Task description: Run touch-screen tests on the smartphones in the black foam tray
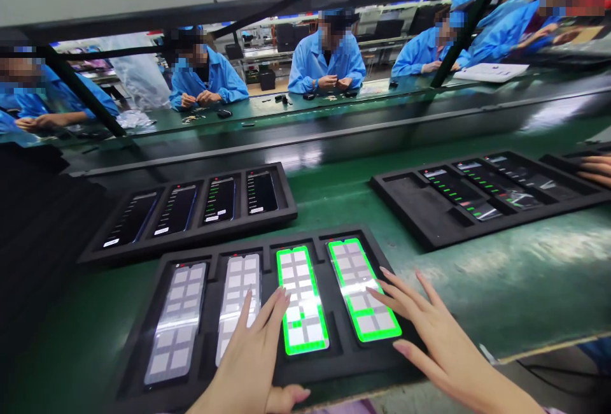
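Left of the left hand (252, 363), the black foam tray (128, 363) holds the outer phone (175, 323) and the next phone (237, 299), both lit with white-and-grey grid screens. Behind those fingers sits a second black tray (191, 237) with four dark-screened phones. Left hand: fingers (281, 296) fairly narrow, nothing gripped. Their tips are at the left edge of the third phone (301, 299), which has a bright green border and a grid screen. One finger lies over the next phone's lower right edge, and the thumb (292, 395) lies along the tray's front rim, so there is little room below it. Just right of those fingertips, a narrow strip of tray separates the third phone from the fourth phone (363, 290), also green-bordered. Right hand (443, 344): fingers (384, 272) spread wide, nothing gripped, with the index tip over the fourth phone's upper right side. Past those fingers, the green conveyor belt (506, 286) gives open room out to its front edge. Behind them is a third black tray (429, 229) with lit phones. At the far right, a co-worker's fingers (594, 169) rest near its end. Well beyond the fingers, across the line, sit co-workers in blue smocks (327, 60).
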Action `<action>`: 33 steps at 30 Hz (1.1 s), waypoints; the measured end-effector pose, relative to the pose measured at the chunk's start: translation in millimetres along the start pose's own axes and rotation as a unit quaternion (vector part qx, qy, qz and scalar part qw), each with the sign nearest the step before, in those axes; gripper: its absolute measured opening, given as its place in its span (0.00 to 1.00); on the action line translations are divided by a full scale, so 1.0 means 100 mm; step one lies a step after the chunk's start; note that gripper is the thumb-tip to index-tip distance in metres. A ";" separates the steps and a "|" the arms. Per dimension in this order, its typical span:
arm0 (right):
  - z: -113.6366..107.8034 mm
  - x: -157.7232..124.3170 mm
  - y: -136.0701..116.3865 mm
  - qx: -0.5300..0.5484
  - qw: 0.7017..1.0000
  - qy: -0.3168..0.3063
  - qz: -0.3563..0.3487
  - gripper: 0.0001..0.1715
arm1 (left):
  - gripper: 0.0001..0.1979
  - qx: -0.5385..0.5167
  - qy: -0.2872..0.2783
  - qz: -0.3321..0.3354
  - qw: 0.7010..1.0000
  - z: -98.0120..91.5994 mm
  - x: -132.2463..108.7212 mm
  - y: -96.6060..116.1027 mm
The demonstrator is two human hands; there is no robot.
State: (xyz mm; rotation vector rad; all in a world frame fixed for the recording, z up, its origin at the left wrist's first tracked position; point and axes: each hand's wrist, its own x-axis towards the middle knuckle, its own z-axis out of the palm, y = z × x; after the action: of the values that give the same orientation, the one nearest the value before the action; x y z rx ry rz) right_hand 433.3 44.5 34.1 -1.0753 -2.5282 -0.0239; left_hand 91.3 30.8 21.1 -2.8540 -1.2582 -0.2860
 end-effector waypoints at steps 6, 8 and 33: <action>0.05 0.22 -0.12 0.017 0.998 -0.039 -0.041 0.36 | 0.58 -0.096 -0.043 0.000 0.994 0.05 0.26 0.18; 0.09 0.30 -0.14 0.023 0.998 -0.040 -0.044 0.38 | 0.57 -0.115 -0.054 -0.012 0.992 0.06 0.36 0.23; 0.27 0.49 0.05 0.042 0.998 -0.041 0.019 0.45 | 0.53 -0.093 -0.028 -0.083 0.992 0.04 0.67 0.14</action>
State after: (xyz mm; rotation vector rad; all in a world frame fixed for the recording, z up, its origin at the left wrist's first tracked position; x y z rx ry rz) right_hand 396.6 86.6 26.0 -1.1118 -2.5565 0.1374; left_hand 145.9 70.6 29.6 -2.9314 -1.5636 -0.3438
